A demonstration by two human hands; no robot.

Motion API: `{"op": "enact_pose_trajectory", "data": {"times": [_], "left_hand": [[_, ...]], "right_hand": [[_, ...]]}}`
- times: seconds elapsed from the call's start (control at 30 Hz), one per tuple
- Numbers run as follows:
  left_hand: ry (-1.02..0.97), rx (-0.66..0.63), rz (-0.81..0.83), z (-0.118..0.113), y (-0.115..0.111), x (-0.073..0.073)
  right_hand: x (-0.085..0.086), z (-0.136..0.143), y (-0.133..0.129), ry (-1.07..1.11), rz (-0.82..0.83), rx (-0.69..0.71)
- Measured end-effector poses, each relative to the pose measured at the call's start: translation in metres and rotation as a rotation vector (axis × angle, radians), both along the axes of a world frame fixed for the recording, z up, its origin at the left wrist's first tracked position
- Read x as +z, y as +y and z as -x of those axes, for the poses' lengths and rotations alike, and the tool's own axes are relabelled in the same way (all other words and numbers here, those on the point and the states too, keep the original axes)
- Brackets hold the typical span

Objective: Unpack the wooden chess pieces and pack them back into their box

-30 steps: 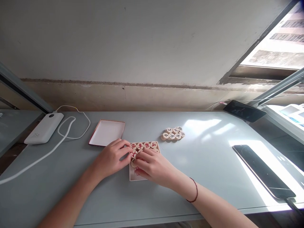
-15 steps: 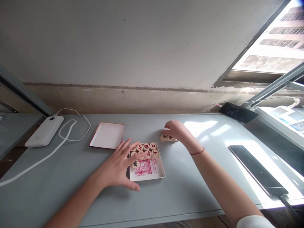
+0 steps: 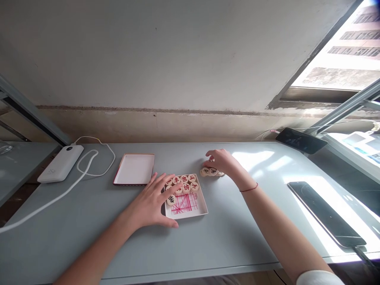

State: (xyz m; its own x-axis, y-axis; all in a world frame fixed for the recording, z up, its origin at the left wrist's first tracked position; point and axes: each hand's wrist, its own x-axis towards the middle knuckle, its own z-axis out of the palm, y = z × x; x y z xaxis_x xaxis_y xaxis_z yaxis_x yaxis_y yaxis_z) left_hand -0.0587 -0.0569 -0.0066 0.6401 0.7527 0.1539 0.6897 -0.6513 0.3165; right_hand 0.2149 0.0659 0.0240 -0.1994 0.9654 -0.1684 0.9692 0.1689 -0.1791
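My left hand (image 3: 152, 202) is spread open over the left side of a shallow white box (image 3: 190, 215), thumb by its front edge. Round Chinese chess pieces (image 3: 184, 179) with red or black characters lie in rows at the back of the box. A black-lettered one (image 3: 171, 199) sits at its left, and red lines show on the box floor. My right hand (image 3: 221, 162) is bent over a small heap of pieces (image 3: 212, 171) on the desk, right of the box. Its thumb and fingers are pinched around a Chinese chess piece, mostly hidden by the hand.
An upturned box lid (image 3: 135, 169) lies behind my left hand. At the left are a white power bank (image 3: 61, 164) and its white cable (image 3: 59, 202). A phone (image 3: 326, 213) lies on the right, another phone (image 3: 301, 140) behind it. A wall (image 3: 154, 122) borders the desk's back.
The box has shifted slightly back and turned a little beside my left hand. My right hand has stayed at the heap, and a piece now shows between its fingers.
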Motion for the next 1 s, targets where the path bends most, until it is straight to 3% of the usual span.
{"op": "enact_pose_trajectory", "data": {"times": [0.2, 0.3, 0.4, 0.6, 0.73, 0.9, 1.0], "left_hand": [[0.010, -0.007, -0.020, -0.005, 0.003, 0.004], [-0.064, 0.035, -0.049, -0.011, 0.006, 0.015], [-0.157, 0.122, -0.068, -0.022, 0.011, 0.025], [-0.422, 0.107, -0.114, -0.045, 0.009, 0.028], [-0.404, 0.102, -0.084, -0.042, 0.001, 0.028], [-0.197, -0.034, -0.032, -0.030, 0.001, 0.026], [-0.145, -0.073, -0.019, -0.028, 0.003, 0.021]], "right_hand": [[0.002, 0.000, -0.001, 0.047, -0.056, 0.030], [0.014, 0.006, -0.018, 0.378, -0.066, 0.002], [0.023, 0.020, -0.047, 0.799, 0.100, 0.030], [0.015, 0.040, -0.087, 1.197, 0.313, 0.126], [0.007, 0.030, -0.083, 1.222, 0.314, 0.122], [0.006, 0.015, -0.075, 1.121, 0.217, 0.052], [0.008, 0.015, -0.080, 1.034, 0.201, 0.118]]}}
